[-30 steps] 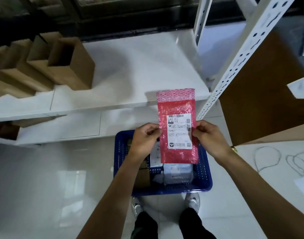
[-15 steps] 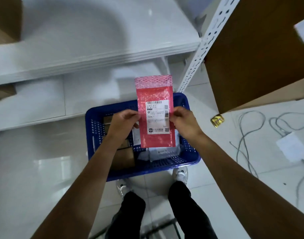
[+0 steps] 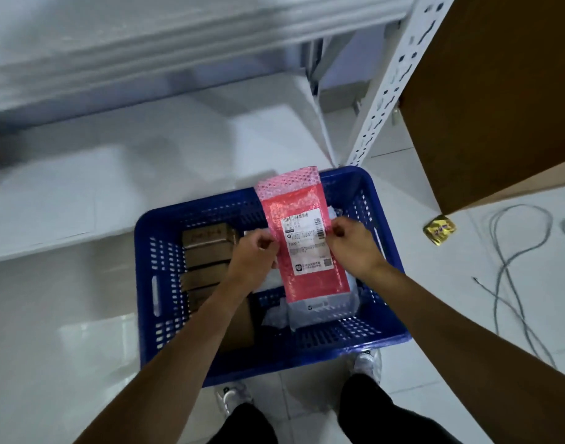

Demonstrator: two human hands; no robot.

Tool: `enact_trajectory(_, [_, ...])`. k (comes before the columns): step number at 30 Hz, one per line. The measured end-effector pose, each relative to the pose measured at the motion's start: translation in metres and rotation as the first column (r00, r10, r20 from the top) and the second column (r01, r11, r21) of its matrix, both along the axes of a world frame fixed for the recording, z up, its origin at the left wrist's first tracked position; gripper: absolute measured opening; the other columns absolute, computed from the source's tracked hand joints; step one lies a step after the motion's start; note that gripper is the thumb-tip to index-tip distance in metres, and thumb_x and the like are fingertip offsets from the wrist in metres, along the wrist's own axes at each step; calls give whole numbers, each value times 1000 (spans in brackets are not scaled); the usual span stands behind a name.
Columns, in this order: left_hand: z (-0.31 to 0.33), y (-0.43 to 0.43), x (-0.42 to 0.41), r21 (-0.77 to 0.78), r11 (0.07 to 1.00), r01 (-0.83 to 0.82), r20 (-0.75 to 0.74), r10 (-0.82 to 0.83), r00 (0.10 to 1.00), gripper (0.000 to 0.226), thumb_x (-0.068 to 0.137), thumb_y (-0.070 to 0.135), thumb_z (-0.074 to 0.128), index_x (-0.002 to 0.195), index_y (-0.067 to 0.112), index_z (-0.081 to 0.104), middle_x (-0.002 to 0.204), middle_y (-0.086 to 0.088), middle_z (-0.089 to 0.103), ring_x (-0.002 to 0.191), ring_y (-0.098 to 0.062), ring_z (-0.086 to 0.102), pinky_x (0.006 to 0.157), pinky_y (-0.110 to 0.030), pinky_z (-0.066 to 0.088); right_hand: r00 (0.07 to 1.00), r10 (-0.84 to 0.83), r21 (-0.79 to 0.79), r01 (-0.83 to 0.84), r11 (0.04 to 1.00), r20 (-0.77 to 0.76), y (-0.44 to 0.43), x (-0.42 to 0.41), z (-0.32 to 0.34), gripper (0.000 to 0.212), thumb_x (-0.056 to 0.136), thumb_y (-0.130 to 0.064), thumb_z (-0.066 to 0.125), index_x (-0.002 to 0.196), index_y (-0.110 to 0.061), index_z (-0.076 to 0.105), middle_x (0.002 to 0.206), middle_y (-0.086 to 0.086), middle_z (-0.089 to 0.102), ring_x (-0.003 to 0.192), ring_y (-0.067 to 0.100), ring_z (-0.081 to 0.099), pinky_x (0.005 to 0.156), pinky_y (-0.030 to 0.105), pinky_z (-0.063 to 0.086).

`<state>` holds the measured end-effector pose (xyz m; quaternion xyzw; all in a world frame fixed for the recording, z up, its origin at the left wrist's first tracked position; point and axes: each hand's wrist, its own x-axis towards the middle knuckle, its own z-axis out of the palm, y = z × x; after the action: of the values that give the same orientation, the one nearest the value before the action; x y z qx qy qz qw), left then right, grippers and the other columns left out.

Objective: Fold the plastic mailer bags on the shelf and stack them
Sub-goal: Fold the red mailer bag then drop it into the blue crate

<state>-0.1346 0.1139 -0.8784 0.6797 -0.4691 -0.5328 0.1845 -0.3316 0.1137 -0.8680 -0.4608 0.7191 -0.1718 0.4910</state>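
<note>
A red bubble mailer bag [image 3: 307, 274] with a white shipping label is held flat over a blue plastic basket [image 3: 153, 315] on the floor. My left hand [image 3: 252, 254] pinches its left edge and my right hand [image 3: 355, 248] pinches its right edge, both at label height. The bag's pale bubble flap points away from me, over the basket's far rim. Under it in the basket lies a grey-white mailer bag [image 3: 323, 307], partly hidden. The white shelf [image 3: 146, 36] runs across the top of the view, blurred.
Several brown cardboard boxes [image 3: 207, 248] fill the basket's left half. A perforated white shelf upright [image 3: 390, 81] stands right of centre, with a large brown cardboard panel [image 3: 499, 91] beside it. A gold wrapper [image 3: 439, 229] and grey cables [image 3: 515, 267] lie on the tiled floor at right.
The view has tipped down from the shelf to the basket. Both hands have lowered the red mailer bag from shelf-edge height to just above the basket's contents, keeping their grip.
</note>
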Motion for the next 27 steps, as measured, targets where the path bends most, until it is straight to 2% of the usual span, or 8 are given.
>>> enact_trajectory(4, [-74,-6,-5,3,995,-99,-46,99,994,10,100,13,60,93,15,67,84,0,72,57,-4,65,51,-17,51,999,26,5,-26,1000,25,-8,-6,-70,14,94,-24,60,102,-17,70,98,-3,73,89,16,70,86,41,58])
enact_trajectory(6, [-108,-13,-2,38,993,-107,-67,110,992,8,98,15,62,99,10,67,81,-6,74,60,-12,68,56,-25,56,998,56,-11,-56,998,8,-17,-10,-103,15,93,-22,60,101,-17,71,97,-4,74,89,15,70,87,40,57])
enact_trajectory(9, [-150,-26,0,-5,1000,12,-46,-12,999,11,98,20,63,97,10,67,78,-4,74,64,-17,71,69,-38,63,997,78,-57,-79,995,-18,-33,-17,-143,15,93,-20,59,101,-17,72,97,-3,74,89,14,70,84,34,56])
enact_trajectory(14, [-207,-48,-1,-227,971,75,33,-69,997,14,98,24,63,90,13,66,73,6,70,60,-7,66,59,-24,56,1000,15,-105,-16,994,-18,-47,-17,-200,19,93,-23,56,83,-14,68,77,2,73,72,22,71,73,44,61])
enact_trajectory(18, [-242,-61,-9,-84,996,-2,-143,-10,990,17,96,23,67,91,7,69,73,-8,70,58,-18,66,65,-36,59,998,9,-155,-19,988,-70,-49,-24,-226,20,94,-24,54,82,-16,68,76,-1,72,70,21,70,62,36,57])
enact_trajectory(20, [-252,-65,-15,34,999,15,-220,-7,976,15,95,20,69,95,4,70,76,-11,72,58,-19,67,61,-33,60,994,-6,-167,-12,986,-110,-48,-33,-233,21,95,-24,53,83,-17,69,78,-2,73,71,18,68,61,32,54])
enact_trajectory(23, [-268,-71,-21,55,993,101,-225,-86,971,19,94,17,69,102,0,70,78,-11,74,60,-18,69,58,-28,59,989,3,-165,-28,986,-150,-46,-42,-247,23,98,-24,50,88,-18,70,86,-1,74,79,18,70,72,38,59])
enact_trajectory(27, [-284,-79,-21,34,990,139,-153,-132,979,22,96,19,67,106,-1,69,97,-18,75,65,-15,70,60,-26,58,981,46,-112,-69,991,-189,-53,-43,-261,21,97,-22,49,89,-17,67,90,3,73,81,23,70,73,42,59])
